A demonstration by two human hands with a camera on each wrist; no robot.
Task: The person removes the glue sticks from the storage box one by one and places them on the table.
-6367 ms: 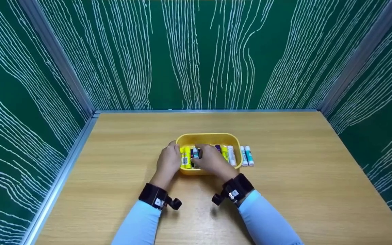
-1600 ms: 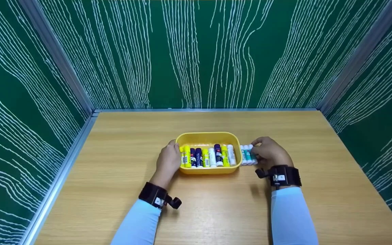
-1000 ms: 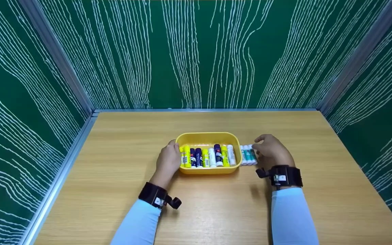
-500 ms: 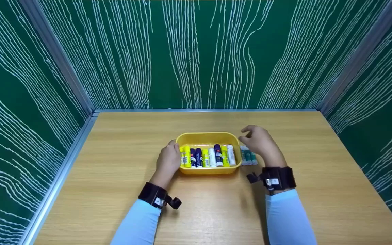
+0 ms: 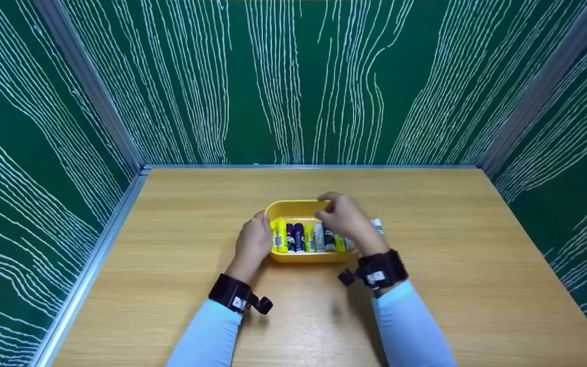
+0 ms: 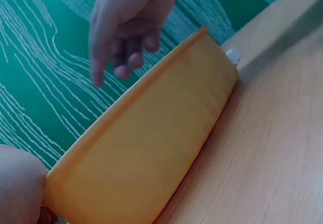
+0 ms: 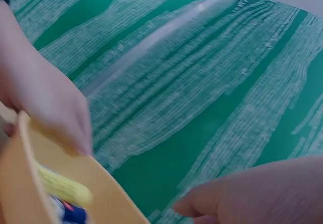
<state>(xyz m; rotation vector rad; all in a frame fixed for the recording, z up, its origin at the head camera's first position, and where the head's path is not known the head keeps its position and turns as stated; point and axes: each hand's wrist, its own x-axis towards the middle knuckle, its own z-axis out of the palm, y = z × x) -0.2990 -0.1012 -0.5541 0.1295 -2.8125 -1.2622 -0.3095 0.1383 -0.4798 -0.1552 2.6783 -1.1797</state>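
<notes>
My left hand (image 5: 252,239) grips the left end of a yellow plastic box (image 5: 314,258), its thumb at the rim. In the box lies a row of glue sticks: yellow ones (image 5: 281,237), dark blue ones (image 5: 299,238) and a white one (image 5: 319,238) among them. Over the box's right half hovers my right hand (image 5: 348,219), thumb and fingers apart and nothing held. The left wrist view shows that right hand (image 6: 128,27) above the rim with loose fingers. It covers the right end of the row. A white-capped glue stick (image 5: 377,225) peeks out right of the box.
The wooden table (image 5: 196,204) spreads around the box. Green walls with white streaks (image 5: 273,81) enclose its back and sides. Dark wrist camera bands (image 5: 381,270) sit on both wrists.
My right hand has left the white-and-teal glue sticks beside the box and moved left over it. A third such stick has joined that row since the oldest frame. My left hand stays put.
</notes>
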